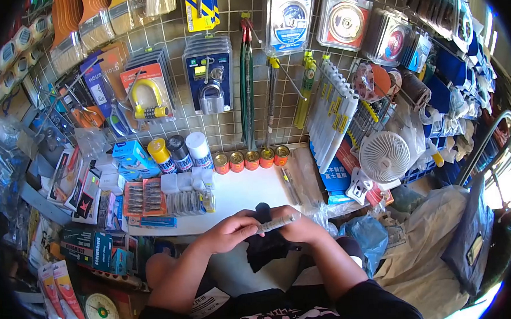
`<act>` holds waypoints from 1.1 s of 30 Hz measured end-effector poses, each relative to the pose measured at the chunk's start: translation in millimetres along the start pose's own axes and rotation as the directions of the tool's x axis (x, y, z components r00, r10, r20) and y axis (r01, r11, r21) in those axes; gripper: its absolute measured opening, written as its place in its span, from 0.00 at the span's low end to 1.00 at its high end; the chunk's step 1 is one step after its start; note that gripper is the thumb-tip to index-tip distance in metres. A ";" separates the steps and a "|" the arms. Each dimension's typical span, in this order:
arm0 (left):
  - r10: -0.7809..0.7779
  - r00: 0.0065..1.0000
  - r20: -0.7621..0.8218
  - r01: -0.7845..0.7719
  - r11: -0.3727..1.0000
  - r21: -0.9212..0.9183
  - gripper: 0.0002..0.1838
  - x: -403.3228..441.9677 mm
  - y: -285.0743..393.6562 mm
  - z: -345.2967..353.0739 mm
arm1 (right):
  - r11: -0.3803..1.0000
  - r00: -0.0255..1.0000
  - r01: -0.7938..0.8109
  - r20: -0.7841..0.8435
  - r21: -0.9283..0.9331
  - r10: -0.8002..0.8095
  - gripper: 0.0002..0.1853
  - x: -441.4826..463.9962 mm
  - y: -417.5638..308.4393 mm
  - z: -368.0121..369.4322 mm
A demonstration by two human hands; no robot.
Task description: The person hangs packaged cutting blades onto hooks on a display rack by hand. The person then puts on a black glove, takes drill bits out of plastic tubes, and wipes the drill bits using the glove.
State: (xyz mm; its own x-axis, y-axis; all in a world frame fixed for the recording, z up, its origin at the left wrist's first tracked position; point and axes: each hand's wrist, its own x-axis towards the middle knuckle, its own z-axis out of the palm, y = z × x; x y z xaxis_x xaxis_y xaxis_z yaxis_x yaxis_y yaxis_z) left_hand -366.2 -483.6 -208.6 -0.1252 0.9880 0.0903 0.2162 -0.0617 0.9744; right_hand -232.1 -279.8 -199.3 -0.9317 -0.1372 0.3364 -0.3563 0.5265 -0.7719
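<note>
1. A white table (251, 190) stands against the wire grid, carrying the goods.
2. Five small orange tins (252, 161) with metal lids line its back edge.
3. To their left stand three spray cans (179, 153), capped yellow, black and white.
4. Before the cans sit orange-backed packs (144, 197) and clear packs (185, 203).
5. A slim packaged item (289, 185) lies near the right end.

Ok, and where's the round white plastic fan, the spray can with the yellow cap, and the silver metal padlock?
Round white fan (384, 156): head view, middle of its grille.
Yellow-capped spray can (157, 147): head view, its cap.
Silver metal padlock (212, 104): head view, its body.
</note>
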 end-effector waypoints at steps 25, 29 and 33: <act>0.240 0.861 -0.448 0.002 0.880 0.474 0.15 -13.4 20.0 14.4 | 0.695 0.862 0.108 -0.415 0.711 0.292 0.12 -6.5 5.7 63.3; 0.359 0.706 -0.611 -0.012 0.868 0.496 0.21 -31.5 23.7 3.0 | 0.690 0.884 -0.012 -0.314 0.724 0.345 0.10 -17.0 7.6 47.8; 0.435 0.474 -0.765 -0.390 0.883 0.260 0.23 -27.9 5.5 3.8 | 0.931 0.960 -0.154 -0.174 0.330 0.220 0.12 -23.3 -5.3 47.4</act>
State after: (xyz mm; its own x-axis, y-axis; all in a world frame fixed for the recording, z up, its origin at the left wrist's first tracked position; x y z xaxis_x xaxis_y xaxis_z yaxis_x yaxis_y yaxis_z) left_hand -357.9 -511.0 -206.5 -0.7063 0.3336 0.6243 0.4918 -0.4031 0.7718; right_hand -211.9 -319.1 -228.6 -0.9603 0.1303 0.2465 -0.2116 0.2350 -0.9487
